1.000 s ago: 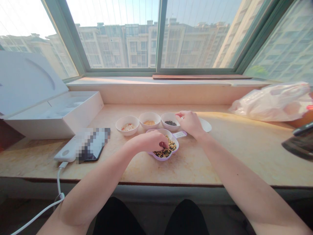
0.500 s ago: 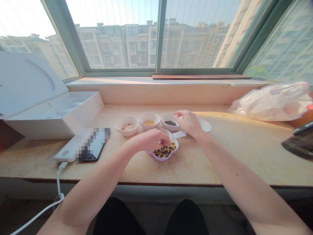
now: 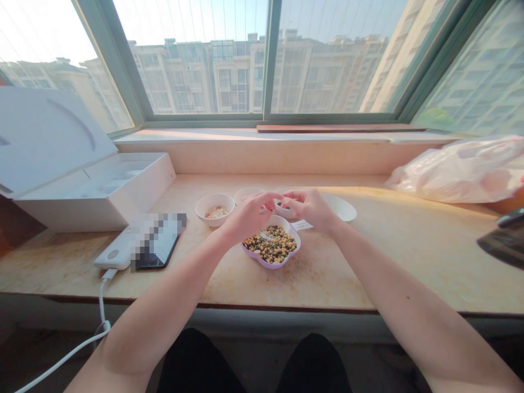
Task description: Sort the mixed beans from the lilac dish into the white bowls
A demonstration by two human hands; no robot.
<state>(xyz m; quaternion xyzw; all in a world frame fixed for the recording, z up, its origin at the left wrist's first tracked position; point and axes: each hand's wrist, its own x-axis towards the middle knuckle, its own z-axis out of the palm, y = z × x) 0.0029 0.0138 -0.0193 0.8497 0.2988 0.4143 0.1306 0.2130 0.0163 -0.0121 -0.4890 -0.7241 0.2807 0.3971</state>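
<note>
A purple-rimmed bowl (image 3: pixel 271 265) with a short white handle (image 3: pixel 302 225) holds mixed yellow and black beans. My left hand (image 3: pixel 251 214) is above its far left side, fingers bent together in a pinch; what they hold, if anything, is too small to make out. My right hand (image 3: pixel 311 207) hovers over the bowl of black beans (image 3: pixel 291 214), fingertips drawn together towards my left fingers; any contents are hidden. Behind my left hand is a white bowl (image 3: pixel 246 192), mostly covered. Farther left sits a white bowl of pale and reddish bits (image 3: pixel 215 218).
An empty-looking white dish (image 3: pixel 344 208) lies right of my right hand. An open white box (image 3: pixel 123 191), a white power bank with a cable (image 3: pixel 112 255) and a phone (image 3: pixel 161 248) are at left. A plastic bag (image 3: pixel 458 169) and a dark object (image 3: pixel 503 240) stand at right.
My left hand has risen out of the mixed beans and moved away towards the back bowls. My right hand has shifted slightly lower and left, bringing both hands' fingertips close together.
</note>
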